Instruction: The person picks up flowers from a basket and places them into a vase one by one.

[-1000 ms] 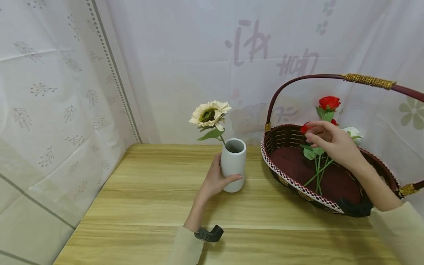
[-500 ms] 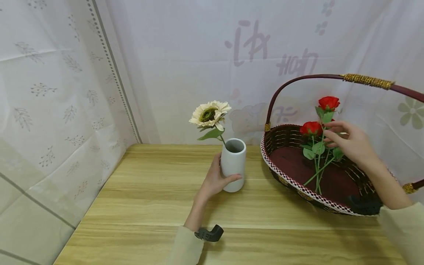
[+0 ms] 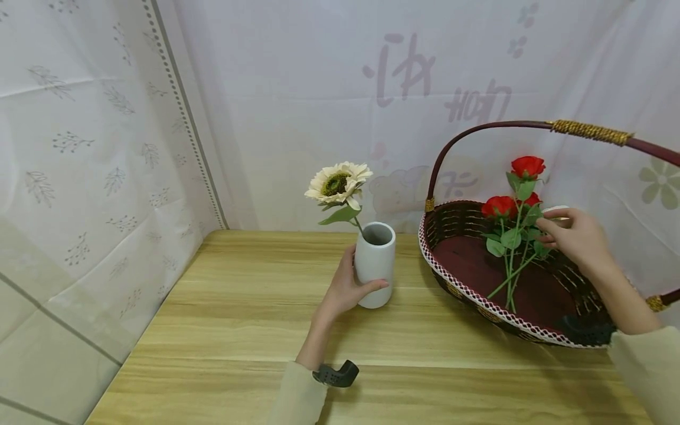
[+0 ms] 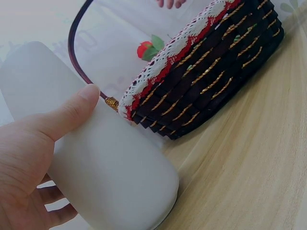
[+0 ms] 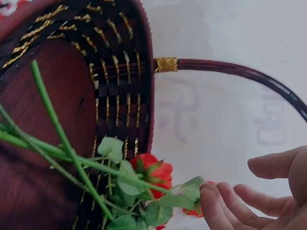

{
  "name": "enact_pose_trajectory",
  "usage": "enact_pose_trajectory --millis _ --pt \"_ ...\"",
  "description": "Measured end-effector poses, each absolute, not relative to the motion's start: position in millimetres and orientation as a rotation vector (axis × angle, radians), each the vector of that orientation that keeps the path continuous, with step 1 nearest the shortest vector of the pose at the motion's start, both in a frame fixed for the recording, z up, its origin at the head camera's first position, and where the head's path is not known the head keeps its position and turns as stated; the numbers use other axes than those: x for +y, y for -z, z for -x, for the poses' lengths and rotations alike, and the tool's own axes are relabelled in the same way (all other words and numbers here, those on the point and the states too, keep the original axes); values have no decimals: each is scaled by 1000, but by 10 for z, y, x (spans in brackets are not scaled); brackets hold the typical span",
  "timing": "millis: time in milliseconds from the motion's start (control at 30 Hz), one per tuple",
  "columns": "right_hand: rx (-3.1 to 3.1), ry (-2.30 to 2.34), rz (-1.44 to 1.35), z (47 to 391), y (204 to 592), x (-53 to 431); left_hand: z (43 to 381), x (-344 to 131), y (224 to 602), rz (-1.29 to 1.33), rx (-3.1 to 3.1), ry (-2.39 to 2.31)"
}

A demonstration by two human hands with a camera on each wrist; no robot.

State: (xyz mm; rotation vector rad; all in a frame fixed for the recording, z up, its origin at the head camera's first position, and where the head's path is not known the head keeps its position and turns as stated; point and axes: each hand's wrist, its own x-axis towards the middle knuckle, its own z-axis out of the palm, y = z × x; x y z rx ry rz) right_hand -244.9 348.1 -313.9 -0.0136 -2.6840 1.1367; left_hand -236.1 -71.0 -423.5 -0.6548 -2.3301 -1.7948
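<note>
My left hand [image 3: 345,289] grips a white vase [image 3: 374,265] standing upright on the table, thumb across its front and fingers behind. A cream sunflower [image 3: 336,184] leans out of the vase to the left. In the left wrist view the thumb lies along the smooth vase [image 4: 115,167]. My right hand [image 3: 579,239] is over the basket, fingertips right at the leaves of several red roses [image 3: 499,206]. The right wrist view shows that hand [image 5: 259,206] with thumb and fingers apart, beside the stems [image 5: 72,153]. A white bloom is mostly hidden behind the hand.
The dark woven basket [image 3: 462,248] with white-and-red lace trim stands right of the vase. Its tall arched handle [image 3: 489,124] rises over the roses. A white printed cloth [image 3: 276,118] hangs behind the wooden table [image 3: 239,330]. Another patterned cloth [image 3: 95,195] hangs at left.
My right hand has drawn right and slightly down from in front of the red roses, uncovering them and covering most of the white bloom. The left hand and vase have stayed put.
</note>
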Motion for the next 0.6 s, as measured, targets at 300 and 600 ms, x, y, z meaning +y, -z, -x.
enact_pose_trajectory --millis 300,600 --pt "-2739 -1253 138 2512 3302 3633 2359 -718 4244 658 -2331 1793" --pt "-2771 -1343 161 2623 3431 3709 2354 -739 4252 651 -2345 1797"
